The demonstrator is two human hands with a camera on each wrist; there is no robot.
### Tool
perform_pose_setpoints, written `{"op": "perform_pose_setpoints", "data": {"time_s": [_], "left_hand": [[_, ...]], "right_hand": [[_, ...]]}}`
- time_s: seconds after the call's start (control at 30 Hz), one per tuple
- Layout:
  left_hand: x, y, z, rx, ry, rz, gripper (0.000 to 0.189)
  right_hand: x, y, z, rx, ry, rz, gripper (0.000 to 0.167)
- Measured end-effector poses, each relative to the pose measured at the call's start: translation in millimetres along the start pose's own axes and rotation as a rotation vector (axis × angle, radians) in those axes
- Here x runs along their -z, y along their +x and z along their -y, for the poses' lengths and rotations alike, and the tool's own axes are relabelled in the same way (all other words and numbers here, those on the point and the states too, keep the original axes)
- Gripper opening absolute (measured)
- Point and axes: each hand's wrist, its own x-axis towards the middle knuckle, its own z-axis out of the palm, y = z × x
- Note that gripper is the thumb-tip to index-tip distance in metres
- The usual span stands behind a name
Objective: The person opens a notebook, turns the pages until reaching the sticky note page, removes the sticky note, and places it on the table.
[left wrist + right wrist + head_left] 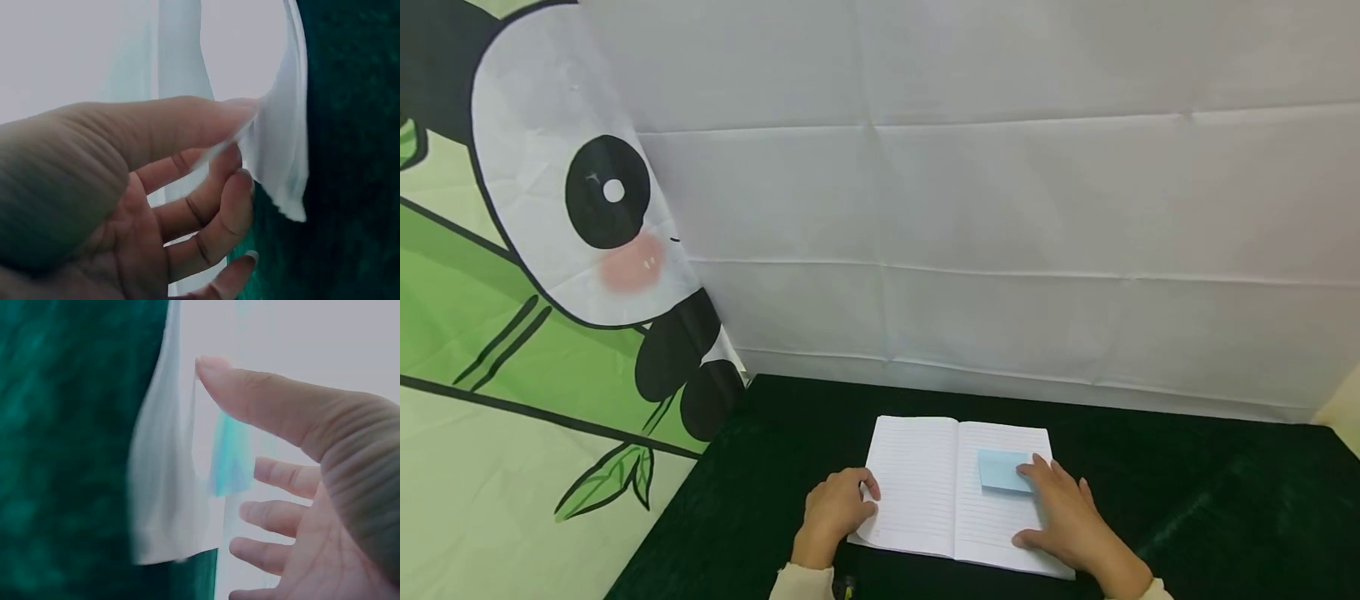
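An open lined notebook (917,483) lies flat in front of me. On its right page is a light blue sticky note (1000,468). My left hand (833,515) is at the notebook's left edge; in the left wrist view, thumb and curled fingers pinch a thin page (278,150). Over the right page is my right hand (1067,517), fingers spread, the index fingertip at the note's right side. The right wrist view shows its thumb touching the page edge, with the other fingers apart and the blue note (231,456) partly visible behind.
Dark green cloth (1210,500) covers the table. Behind it hangs a creased white sheet (1000,208), with a printed panda panel (550,275) at left. A small dark object with a yellow mark (847,587) lies by my left wrist, mostly cut off.
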Motion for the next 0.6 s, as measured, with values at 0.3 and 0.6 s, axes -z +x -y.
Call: {"op": "perform_pose_setpoints", "data": {"time_s": [0.3,0.6], "left_hand": [[-2.7,-2.3,4.2,-0.04,0.028,-0.116,0.025],[-9.0,-5.2,0.6,-0.057,0.058,-0.11,0.026]], "right_hand": [[-1,15.4,27,0.091,-0.095,-0.216,0.046],[-15,32.9,38,0.133,-0.051,-0.432,0.019]]}}
